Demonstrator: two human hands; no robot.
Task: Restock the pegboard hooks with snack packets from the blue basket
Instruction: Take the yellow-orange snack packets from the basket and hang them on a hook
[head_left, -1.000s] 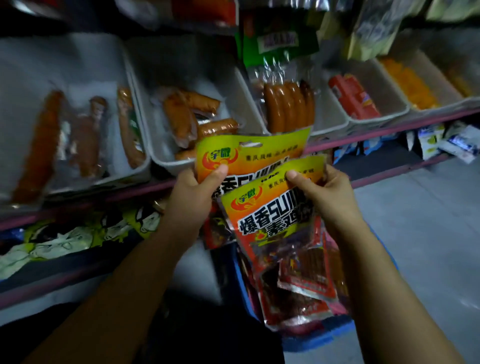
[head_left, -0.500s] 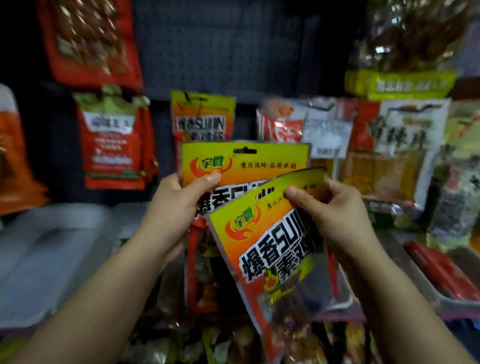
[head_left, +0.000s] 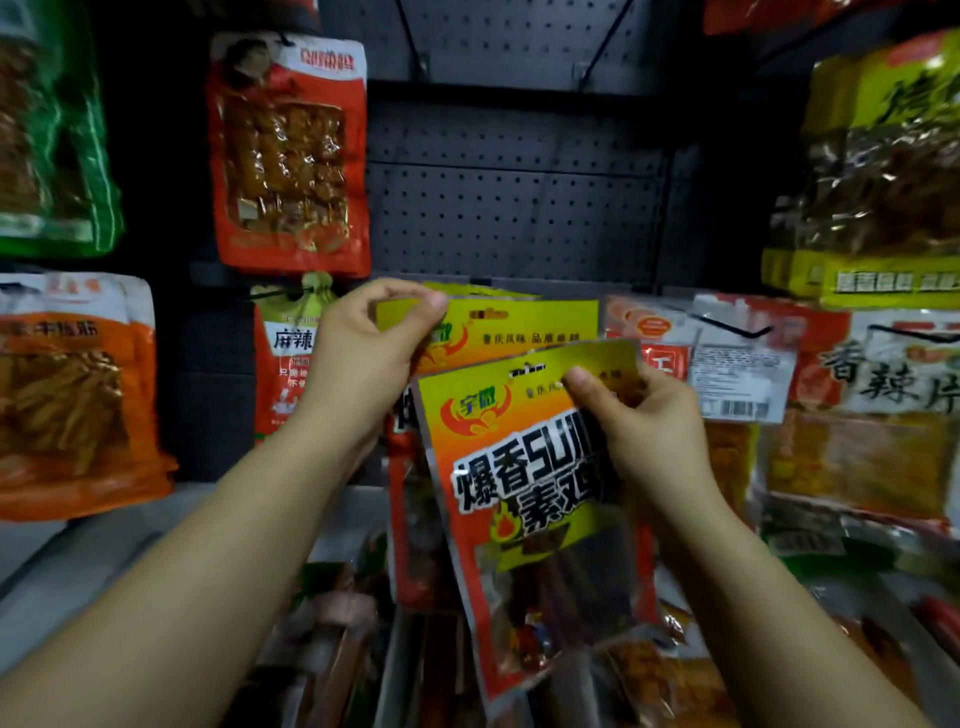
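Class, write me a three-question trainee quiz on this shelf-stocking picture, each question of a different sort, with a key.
1. True or false: the right hand pinches the top edge of the front yellow-and-orange packet.
2. Which does the left hand hold? A) a green packet B) the rear yellow-and-orange packet C) nothing
3. Fill in: the board behind the hanging packets is a dark ____.

Key: 1 true; 2 B; 3 pegboard.
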